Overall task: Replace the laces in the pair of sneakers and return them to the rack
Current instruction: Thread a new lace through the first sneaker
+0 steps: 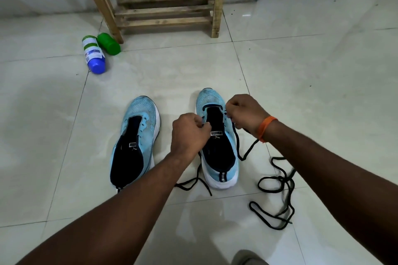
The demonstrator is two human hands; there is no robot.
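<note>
Two light-blue sneakers stand side by side on the tiled floor, toes pointing away from me. The left sneaker (137,135) has no lace in it. Over the right sneaker (219,157) my left hand (189,133) pinches the black lace (238,144) at the left eyelets. My right hand (245,112) pinches the same lace at the right eyelets. One lace end trails by the heel, the other runs off to the right. A second black lace (275,198) lies in loose loops on the floor at the right.
A wooden rack (163,13) stands against the wall straight ahead. To its left two bottles lie on the floor, one white with a blue cap (93,54), one green (108,43). An orange band is on my right wrist.
</note>
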